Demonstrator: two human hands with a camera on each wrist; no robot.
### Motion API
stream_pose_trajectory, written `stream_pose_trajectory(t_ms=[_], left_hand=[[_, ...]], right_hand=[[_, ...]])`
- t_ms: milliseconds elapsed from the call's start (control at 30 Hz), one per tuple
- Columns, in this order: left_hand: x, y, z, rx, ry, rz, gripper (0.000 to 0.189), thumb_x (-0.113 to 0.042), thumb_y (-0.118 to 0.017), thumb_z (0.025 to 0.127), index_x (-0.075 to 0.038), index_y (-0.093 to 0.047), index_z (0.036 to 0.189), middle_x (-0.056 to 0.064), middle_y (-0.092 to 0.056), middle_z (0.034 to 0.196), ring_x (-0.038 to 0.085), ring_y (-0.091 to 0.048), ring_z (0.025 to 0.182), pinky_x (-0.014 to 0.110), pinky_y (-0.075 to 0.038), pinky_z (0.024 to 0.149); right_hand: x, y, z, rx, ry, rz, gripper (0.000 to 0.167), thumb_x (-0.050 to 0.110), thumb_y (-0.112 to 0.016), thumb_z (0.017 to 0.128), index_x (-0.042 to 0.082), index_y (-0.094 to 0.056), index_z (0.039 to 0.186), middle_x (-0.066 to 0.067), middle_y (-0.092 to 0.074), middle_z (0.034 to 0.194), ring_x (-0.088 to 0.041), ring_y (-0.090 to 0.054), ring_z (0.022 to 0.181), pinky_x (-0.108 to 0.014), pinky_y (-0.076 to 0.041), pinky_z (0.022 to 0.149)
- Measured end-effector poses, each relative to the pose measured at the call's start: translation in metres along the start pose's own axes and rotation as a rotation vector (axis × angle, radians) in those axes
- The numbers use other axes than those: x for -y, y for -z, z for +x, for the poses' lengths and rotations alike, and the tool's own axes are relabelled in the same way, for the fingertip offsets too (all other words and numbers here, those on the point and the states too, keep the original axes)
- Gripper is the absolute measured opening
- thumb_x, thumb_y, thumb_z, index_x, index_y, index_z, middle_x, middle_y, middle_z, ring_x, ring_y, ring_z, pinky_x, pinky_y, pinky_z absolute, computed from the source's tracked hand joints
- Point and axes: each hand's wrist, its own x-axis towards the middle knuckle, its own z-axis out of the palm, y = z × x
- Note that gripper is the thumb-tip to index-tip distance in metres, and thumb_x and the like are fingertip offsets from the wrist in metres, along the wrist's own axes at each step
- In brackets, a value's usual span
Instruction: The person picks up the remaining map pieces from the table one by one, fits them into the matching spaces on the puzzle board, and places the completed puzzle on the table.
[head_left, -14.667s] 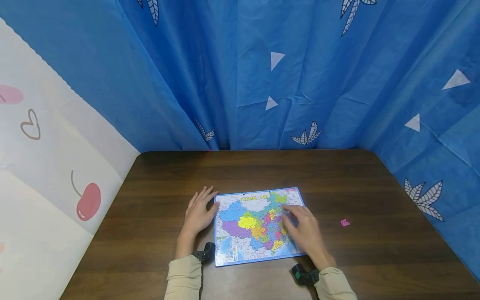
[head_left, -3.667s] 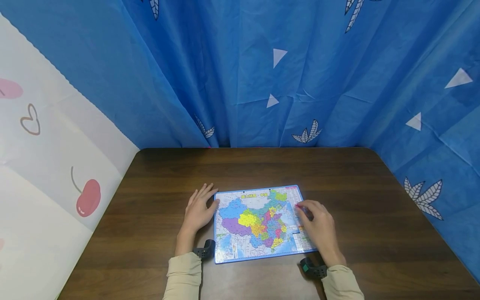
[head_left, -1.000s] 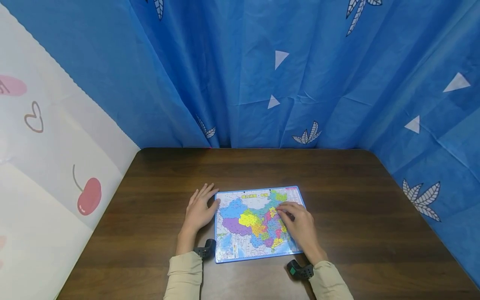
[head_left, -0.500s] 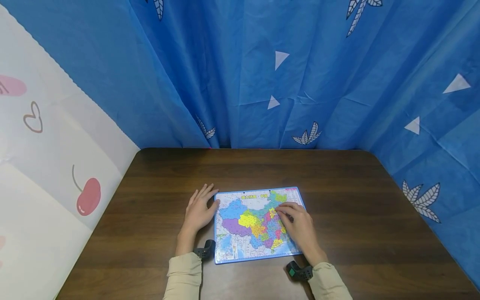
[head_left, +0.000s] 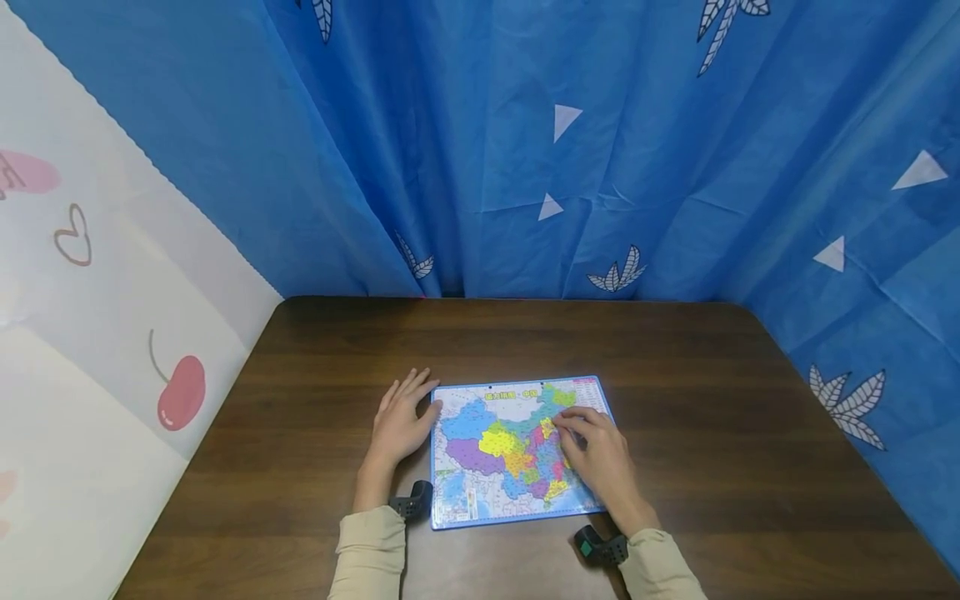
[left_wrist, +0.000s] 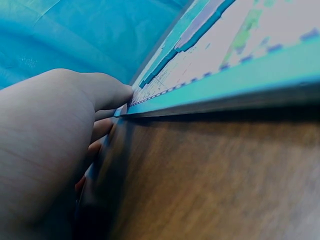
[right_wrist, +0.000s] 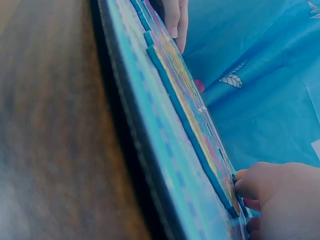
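Note:
A map puzzle board (head_left: 495, 487) with a blue rim lies on the table, covered with coloured pieces. My left hand (head_left: 400, 427) rests at its left edge, fingers extended, the thumb touching the rim; in the left wrist view the thumb (left_wrist: 112, 90) lies at the board's corner. Over the right part of the map, my right hand (head_left: 600, 454) pinches with thumb and forefinger beside a yellow piece (head_left: 547, 426). The right wrist view shows a small dark edge of a puzzle piece (right_wrist: 234, 178) at those fingertips; the fingers hide most of it.
The dark wooden table (head_left: 712, 467) extends around the board on all sides. Behind it hangs a blue curtain (head_left: 510, 150), with a white patterned cloth (head_left: 112, 292) to the left. Both wrists wear black camera bands (head_left: 600, 547).
The pink puzzle piece once lying right of the board was picked up by my right hand, which then moved left over the map. In the last second both hands stay almost still.

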Motion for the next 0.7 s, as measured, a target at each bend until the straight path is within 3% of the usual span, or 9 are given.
stream_pose_trajectory(t_ms=[233,467,700], left_hand=[[0.0007,-0.0004,0.0011,-0.004,0.002,0.024,0.047,-0.030,-0.060,0.102,-0.011,-0.059,0.146,0.010,-0.042,0.163,0.030,-0.027,0.157,0.051,-0.012,0.129],[-0.0008,-0.0002,0.0029,0.000,0.001,0.024,0.047,-0.029,-0.060,0.102,-0.011,-0.059,0.146,0.009,-0.042,0.163,0.029,-0.027,0.157,0.050,-0.011,0.129],[-0.0018,0.0003,0.0023,0.001,0.011,0.014,0.047,-0.029,-0.060,0.102,-0.011,-0.059,0.146,0.008,-0.042,0.163,0.028,-0.027,0.157,0.049,-0.011,0.129]], right_hand=[[-0.0012,-0.0020,-0.0004,0.010,-0.017,0.003,0.020,0.013,-0.084,0.086,0.011,-0.082,0.106,-0.004,-0.074,0.115,-0.028,-0.068,0.110,-0.048,-0.060,0.092],[-0.0054,-0.0035,-0.0002,-0.016,0.048,-0.010,0.018,0.011,-0.082,0.087,0.011,-0.082,0.105,-0.004,-0.074,0.114,-0.025,-0.068,0.104,-0.045,-0.061,0.086],[-0.0044,-0.0018,0.0007,-0.002,0.054,-0.041,0.020,0.012,-0.083,0.086,0.011,-0.083,0.106,-0.005,-0.074,0.115,-0.024,-0.067,0.103,-0.043,-0.061,0.083]])
